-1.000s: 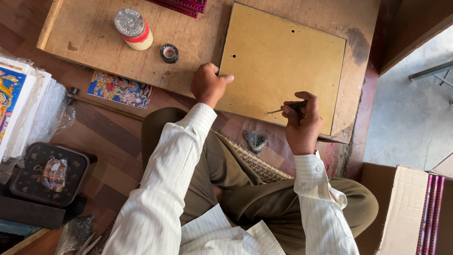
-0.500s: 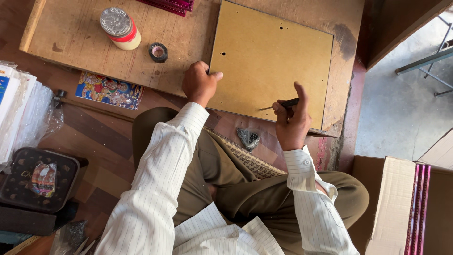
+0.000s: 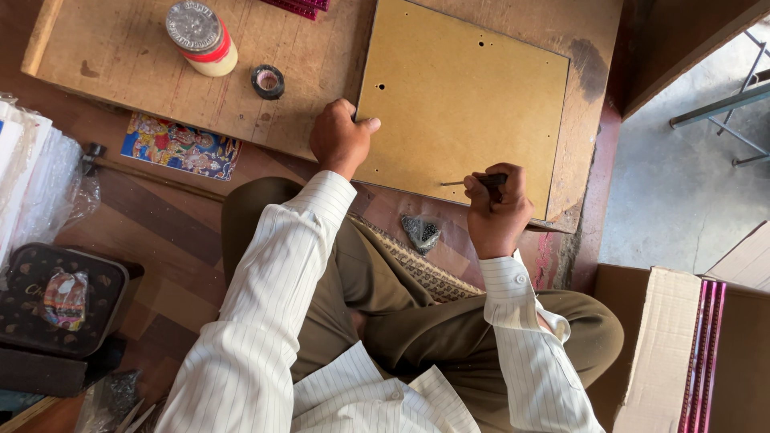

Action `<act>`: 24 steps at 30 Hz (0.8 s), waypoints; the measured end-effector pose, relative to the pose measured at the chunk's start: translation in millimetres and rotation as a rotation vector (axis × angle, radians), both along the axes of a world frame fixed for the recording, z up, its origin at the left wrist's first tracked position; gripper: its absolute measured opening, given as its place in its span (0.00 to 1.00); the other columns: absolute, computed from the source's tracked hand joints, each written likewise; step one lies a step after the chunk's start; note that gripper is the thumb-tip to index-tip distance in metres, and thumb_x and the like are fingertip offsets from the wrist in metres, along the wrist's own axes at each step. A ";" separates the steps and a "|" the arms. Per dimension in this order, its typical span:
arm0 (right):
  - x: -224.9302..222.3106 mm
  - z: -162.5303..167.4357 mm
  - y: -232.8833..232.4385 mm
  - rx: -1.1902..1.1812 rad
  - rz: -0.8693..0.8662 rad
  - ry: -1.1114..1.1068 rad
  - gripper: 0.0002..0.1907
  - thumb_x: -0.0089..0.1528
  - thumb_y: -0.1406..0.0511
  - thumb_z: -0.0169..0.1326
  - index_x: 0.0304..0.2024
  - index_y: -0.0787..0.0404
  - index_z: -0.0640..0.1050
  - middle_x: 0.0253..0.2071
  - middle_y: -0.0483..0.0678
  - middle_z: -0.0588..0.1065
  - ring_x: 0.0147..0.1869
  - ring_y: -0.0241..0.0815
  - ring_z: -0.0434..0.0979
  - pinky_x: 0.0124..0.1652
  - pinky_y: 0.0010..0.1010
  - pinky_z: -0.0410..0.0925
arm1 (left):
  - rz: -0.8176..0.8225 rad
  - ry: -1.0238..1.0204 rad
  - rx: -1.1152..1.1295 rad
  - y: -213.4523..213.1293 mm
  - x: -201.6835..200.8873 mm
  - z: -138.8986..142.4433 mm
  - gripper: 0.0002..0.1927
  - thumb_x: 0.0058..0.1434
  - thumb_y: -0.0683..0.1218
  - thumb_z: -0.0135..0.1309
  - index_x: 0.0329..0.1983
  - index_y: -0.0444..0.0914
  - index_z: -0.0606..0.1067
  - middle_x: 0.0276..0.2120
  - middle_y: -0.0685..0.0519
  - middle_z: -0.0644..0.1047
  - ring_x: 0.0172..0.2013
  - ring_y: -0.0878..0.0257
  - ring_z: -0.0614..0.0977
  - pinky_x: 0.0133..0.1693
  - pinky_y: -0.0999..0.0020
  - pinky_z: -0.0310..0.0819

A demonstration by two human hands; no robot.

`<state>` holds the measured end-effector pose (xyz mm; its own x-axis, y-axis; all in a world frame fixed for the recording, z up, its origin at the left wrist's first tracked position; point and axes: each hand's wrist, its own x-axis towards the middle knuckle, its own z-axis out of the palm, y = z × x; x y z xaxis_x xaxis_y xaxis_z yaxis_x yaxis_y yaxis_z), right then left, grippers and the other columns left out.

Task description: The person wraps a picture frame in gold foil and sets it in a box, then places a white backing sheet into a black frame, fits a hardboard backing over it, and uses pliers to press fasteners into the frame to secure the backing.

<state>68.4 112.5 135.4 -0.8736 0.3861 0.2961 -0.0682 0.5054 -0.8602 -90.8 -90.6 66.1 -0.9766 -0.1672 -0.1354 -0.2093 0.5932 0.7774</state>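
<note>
A tan rectangular backing board [image 3: 461, 96] with a few small holes lies on a low wooden worktable [image 3: 120, 72]. My left hand [image 3: 338, 138] presses on the board's near left edge, thumb on top. My right hand [image 3: 496, 210] grips a small dark-handled pointed tool [image 3: 477, 181] whose thin metal tip rests on the board near its front edge. I sit cross-legged in front of the table, in a striped white shirt and olive trousers.
On the table stand a jar with a silvery lid [image 3: 200, 36] and a small roll of black tape [image 3: 268, 81]. A colourful picture card [image 3: 181, 147] lies on the floor. A small bag of dark bits [image 3: 422, 232], a dark tin [image 3: 56, 297] and a cardboard box [image 3: 682, 353] surround me.
The view has shifted slightly. My right hand has lowered the tool from a raised grip so that its tip lies on the board near the front edge. My left hand stays on the board's edge.
</note>
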 end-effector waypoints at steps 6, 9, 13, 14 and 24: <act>-1.0 5.8 -9.2 0.171 -0.065 -0.006 0.17 0.65 0.73 0.64 0.51 0.65 0.70 0.34 0.50 0.81 0.36 0.35 0.83 0.36 0.24 0.73 | 0.004 0.000 -0.001 0.2 -1.9 -2.3 0.22 0.49 0.54 0.71 0.41 0.37 0.79 0.42 0.45 0.82 0.43 0.47 0.84 0.43 0.52 0.77; -1.1 13.0 -10.4 0.348 -0.030 0.051 0.25 0.64 0.72 0.62 0.62 0.65 0.69 0.36 0.51 0.80 0.38 0.38 0.83 0.39 0.26 0.75 | 0.007 0.010 -0.005 0.4 -3.0 -1.3 0.23 0.49 0.54 0.71 0.42 0.37 0.79 0.42 0.45 0.82 0.43 0.46 0.83 0.43 0.51 0.77; 1.3 19.1 -4.7 0.372 0.108 0.077 0.27 0.68 0.75 0.57 0.69 0.65 0.66 0.46 0.54 0.79 0.46 0.41 0.82 0.44 0.28 0.75 | 0.001 0.010 -0.007 0.5 -1.6 -0.9 0.23 0.49 0.54 0.70 0.42 0.37 0.79 0.42 0.45 0.82 0.43 0.46 0.83 0.43 0.51 0.76; 1.2 19.1 -2.9 0.347 0.151 0.089 0.27 0.69 0.76 0.55 0.70 0.65 0.65 0.50 0.55 0.79 0.49 0.42 0.82 0.45 0.28 0.75 | 0.000 0.008 -0.008 0.4 -1.2 -0.8 0.22 0.50 0.54 0.70 0.41 0.37 0.79 0.42 0.45 0.82 0.43 0.46 0.83 0.43 0.51 0.76; -7.0 12.2 -3.5 0.128 -0.011 -0.062 0.11 0.65 0.74 0.62 0.45 0.64 0.72 0.33 0.49 0.81 0.35 0.33 0.82 0.35 0.24 0.72 | 0.004 -0.007 -0.001 -0.4 2.3 2.6 0.21 0.50 0.54 0.70 0.40 0.37 0.78 0.42 0.45 0.82 0.43 0.47 0.83 0.42 0.51 0.76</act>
<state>61.4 109.0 147.7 -0.8876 0.3585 0.2892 -0.0106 0.6117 -0.7910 -88.5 -91.0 68.7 -0.9749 -0.1715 -0.1421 -0.2173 0.5931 0.7753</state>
